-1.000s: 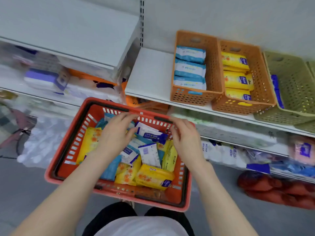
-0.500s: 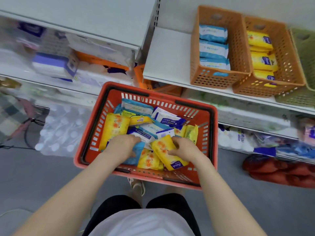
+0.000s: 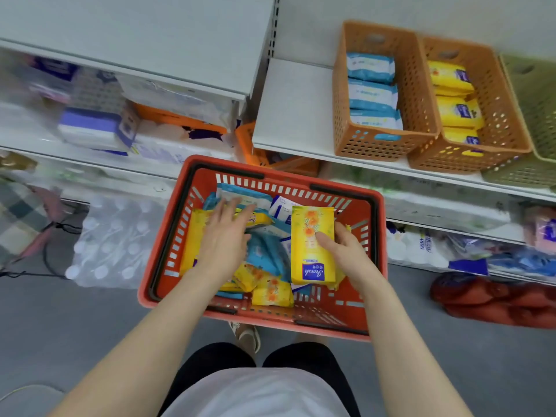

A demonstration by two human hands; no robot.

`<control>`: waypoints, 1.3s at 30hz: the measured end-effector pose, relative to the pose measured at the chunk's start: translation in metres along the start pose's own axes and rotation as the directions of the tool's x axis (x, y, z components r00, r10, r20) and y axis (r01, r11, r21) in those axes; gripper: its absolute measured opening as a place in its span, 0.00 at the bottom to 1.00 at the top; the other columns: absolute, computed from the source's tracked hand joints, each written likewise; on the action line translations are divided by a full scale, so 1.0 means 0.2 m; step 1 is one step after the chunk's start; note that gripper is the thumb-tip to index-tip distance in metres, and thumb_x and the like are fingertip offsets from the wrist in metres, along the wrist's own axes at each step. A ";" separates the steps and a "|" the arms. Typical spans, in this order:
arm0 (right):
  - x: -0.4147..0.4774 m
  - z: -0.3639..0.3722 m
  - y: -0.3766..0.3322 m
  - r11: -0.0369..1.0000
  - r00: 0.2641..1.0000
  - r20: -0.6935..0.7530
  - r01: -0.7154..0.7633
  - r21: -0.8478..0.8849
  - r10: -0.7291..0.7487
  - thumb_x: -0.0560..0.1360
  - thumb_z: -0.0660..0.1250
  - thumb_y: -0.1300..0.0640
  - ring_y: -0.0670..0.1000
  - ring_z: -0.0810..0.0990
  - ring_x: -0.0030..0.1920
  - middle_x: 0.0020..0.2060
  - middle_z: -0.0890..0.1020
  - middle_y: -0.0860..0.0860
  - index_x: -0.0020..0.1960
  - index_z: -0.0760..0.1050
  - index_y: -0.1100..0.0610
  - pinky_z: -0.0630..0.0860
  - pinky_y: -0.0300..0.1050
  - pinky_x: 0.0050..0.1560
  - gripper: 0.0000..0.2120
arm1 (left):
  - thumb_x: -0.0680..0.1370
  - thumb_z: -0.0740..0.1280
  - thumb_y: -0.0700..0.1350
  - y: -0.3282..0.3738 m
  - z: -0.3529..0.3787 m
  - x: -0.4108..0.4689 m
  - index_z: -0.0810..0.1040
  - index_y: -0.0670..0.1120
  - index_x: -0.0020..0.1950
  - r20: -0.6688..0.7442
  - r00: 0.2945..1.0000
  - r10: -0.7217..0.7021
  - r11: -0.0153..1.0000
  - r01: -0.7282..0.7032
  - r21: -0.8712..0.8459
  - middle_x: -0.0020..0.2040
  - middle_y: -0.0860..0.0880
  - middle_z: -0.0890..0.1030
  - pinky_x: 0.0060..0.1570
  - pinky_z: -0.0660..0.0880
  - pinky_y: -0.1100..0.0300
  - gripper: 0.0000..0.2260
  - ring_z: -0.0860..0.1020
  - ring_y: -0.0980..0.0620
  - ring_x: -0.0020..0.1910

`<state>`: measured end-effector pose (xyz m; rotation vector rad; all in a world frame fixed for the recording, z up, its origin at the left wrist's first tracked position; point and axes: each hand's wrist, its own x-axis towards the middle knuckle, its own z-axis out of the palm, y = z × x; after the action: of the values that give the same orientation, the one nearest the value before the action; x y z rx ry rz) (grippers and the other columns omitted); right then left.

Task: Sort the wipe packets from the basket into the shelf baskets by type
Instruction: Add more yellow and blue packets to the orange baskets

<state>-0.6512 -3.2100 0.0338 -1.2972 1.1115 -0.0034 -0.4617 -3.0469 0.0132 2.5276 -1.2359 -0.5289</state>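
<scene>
Now picking: right hand [image 3: 340, 251] pinches a yellow packet [image 3: 313, 245] upright, thumb across its face, just above the pile in the red basket [image 3: 379, 236]. Left hand [image 3: 225, 236] lies spread and slack over the loose packets [image 3: 264, 257], gripping nothing. Next, I judge, the packet goes up and right into the orange shelf basket [image 3: 451, 159] holding yellow ones.

Green shelf basket [image 3: 534, 94], up-right of the red basket [image 3: 270, 322]: cut by the frame's right edge, contents unreadable. Left hand [image 3: 224, 239] over the red basket: far end blurred, covers the packets under it. Right hand [image 3: 346, 251]: most fingers hidden behind the yellow packet [image 3: 313, 245]. Shelf goods [image 3: 99, 124] up-left of the red basket: smeared, labels illegible. Red bundle [image 3: 496, 299] on the floor to the basket's right: can't identify. Shoe [image 3: 248, 337]: half hidden under the basket's near rim.
</scene>
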 end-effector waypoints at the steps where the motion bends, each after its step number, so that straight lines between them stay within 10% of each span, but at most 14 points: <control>1: 0.00 0.01 0.00 0.999 1.000 0.021 0.021 -0.026 -0.020 0.79 0.66 0.52 0.49 0.85 0.49 0.55 0.82 0.47 0.66 0.70 0.49 0.83 0.47 0.46 0.16 | 0.76 0.70 0.40 -0.04 0.00 0.00 0.61 0.47 0.79 -0.031 0.998 -0.045 0.992 0.049 0.116 0.78 0.40 0.60 0.75 0.56 0.43 0.34 0.56 0.36 0.78; 8: 0.09 0.22 -0.09 0.958 0.987 0.057 0.159 -0.238 -0.149 0.77 0.70 0.50 0.49 0.84 0.49 0.53 0.84 0.47 0.61 0.76 0.52 0.81 0.55 0.52 0.15 | 0.71 0.75 0.54 -0.16 0.02 -0.05 0.50 0.41 0.80 0.099 0.979 -0.179 0.881 0.115 0.459 0.71 0.36 0.65 0.69 0.64 0.47 0.48 0.67 0.38 0.68; 18: 0.05 0.37 -0.12 1.000 0.978 0.210 -0.010 0.002 0.009 0.78 0.68 0.53 0.52 0.85 0.51 0.55 0.84 0.50 0.62 0.76 0.53 0.81 0.53 0.55 0.14 | 0.75 0.73 0.45 -0.09 -0.12 -0.12 0.79 0.51 0.63 -0.037 0.944 -0.328 0.907 0.304 -0.293 0.56 0.49 0.78 0.48 0.69 0.57 0.17 0.78 0.46 0.55; 23: -0.01 0.40 -0.12 0.932 0.951 0.310 -0.115 0.343 0.002 0.79 0.65 0.52 0.55 0.82 0.58 0.58 0.83 0.53 0.66 0.73 0.52 0.78 0.56 0.60 0.17 | 0.81 0.65 0.48 0.00 -0.21 -0.08 0.79 0.51 0.65 0.030 0.913 -0.406 0.498 0.249 -0.831 0.52 0.57 0.81 0.55 0.79 0.51 0.13 0.80 0.53 0.53; 26: 0.01 0.41 -0.14 0.942 0.978 0.205 -0.047 0.332 -0.024 0.78 0.67 0.50 0.56 0.83 0.56 0.59 0.82 0.53 0.69 0.68 0.51 0.78 0.60 0.58 0.21 | 0.72 0.65 0.70 0.06 -0.19 -0.08 0.71 0.53 0.72 0.272 0.869 -0.413 0.153 0.360 -0.920 0.64 0.52 0.80 0.62 0.77 0.48 0.34 0.79 0.53 0.61; 33: 0.13 0.50 -0.16 0.976 0.971 0.173 0.187 -0.110 -0.167 0.83 0.57 0.47 0.47 0.78 0.59 0.57 0.78 0.44 0.66 0.68 0.45 0.76 0.43 0.57 0.12 | 0.69 0.78 0.52 -0.04 -0.06 -0.19 0.63 0.51 0.74 0.379 0.806 -0.455 0.188 0.503 -0.844 0.63 0.50 0.79 0.54 0.81 0.44 0.38 0.82 0.49 0.56; 36: 0.29 0.51 -0.11 0.581 0.914 0.270 0.402 -0.708 -0.304 0.77 0.66 0.61 0.52 0.72 0.66 0.67 0.74 0.50 0.71 0.68 0.47 0.72 0.47 0.63 0.25 | 0.64 0.80 0.56 -0.12 -0.04 -0.25 0.66 0.51 0.72 0.418 0.775 -0.474 0.131 0.532 -0.837 0.61 0.49 0.81 0.49 0.82 0.45 0.41 0.84 0.48 0.52; 39: 0.41 0.60 -0.06 0.319 0.901 0.397 0.432 -0.843 -0.173 0.73 0.69 0.57 0.56 0.77 0.60 0.61 0.78 0.50 0.63 0.72 0.41 0.77 0.50 0.53 0.21 | 0.65 0.80 0.57 -0.15 -0.05 -0.28 0.66 0.51 0.72 0.378 0.767 -0.519 0.142 0.514 -0.846 0.61 0.50 0.81 0.50 0.82 0.45 0.40 0.84 0.50 0.52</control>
<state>-0.5244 -3.1695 -0.0268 -2.4680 0.5663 0.5753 -0.4693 -2.9834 0.0217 1.7401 0.1866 -1.0076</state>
